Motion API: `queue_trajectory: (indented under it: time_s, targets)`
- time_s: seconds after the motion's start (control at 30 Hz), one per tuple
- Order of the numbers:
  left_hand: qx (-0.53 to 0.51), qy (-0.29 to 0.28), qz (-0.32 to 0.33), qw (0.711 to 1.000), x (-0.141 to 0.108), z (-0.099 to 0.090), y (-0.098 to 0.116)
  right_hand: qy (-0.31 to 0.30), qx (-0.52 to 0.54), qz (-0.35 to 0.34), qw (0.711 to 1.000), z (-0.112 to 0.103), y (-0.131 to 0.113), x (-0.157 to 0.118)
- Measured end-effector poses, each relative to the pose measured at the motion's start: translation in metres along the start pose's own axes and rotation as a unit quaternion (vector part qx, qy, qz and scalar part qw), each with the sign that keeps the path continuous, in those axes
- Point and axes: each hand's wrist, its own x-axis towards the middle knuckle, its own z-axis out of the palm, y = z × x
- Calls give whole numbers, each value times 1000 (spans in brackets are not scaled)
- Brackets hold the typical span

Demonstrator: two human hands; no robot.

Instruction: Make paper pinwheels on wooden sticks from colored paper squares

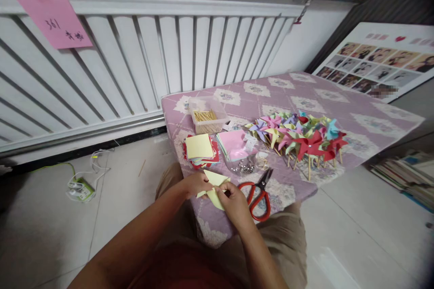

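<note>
Between my two hands is a pale yellow paper pinwheel [217,178], with some of its points folded inward and others sticking out. My left hand [196,184] grips its left side, fingers closed on the paper. On the right, my right hand [232,199] pinches near the middle; whether a pin is in those fingers is hidden. Red-handled scissors [259,194] lie slightly open just right of my right hand. Beyond the hands sit a stack of coloured paper squares [200,146], yellow on top, and a clear tub of small metal pieces [242,166].
Many-coloured finished pinwheels [298,137] on sticks crowd the table's right side. A plastic box of wooden sticks [207,117] stands at the back. Pink paper squares [233,141] and a small round container [264,160] are nearby. A radiator [186,54] lines the wall; a power strip [83,191] lies on the floor.
</note>
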Motion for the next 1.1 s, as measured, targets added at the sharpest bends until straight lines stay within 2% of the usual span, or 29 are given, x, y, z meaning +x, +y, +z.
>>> queue_trajectory:
  time_s: [0.33, 0.63, 0.87, 1.1]
  targets:
    - [14, -9, 8, 1000, 2, -2, -6, 3, -9, 11, 1000, 4, 3, 0]
    - [29, 7, 2, 1000, -5, 0, 4, 15, -10, 32, 999, 6, 4, 2]
    - [33, 9, -1, 999, -9, 1, 8, 32, 9, 80, 996, 6, -1, 4]
    - [42, 15, 10, 999, -13, 1, 9, 20, 61, 138, 988, 3, -12, 5]
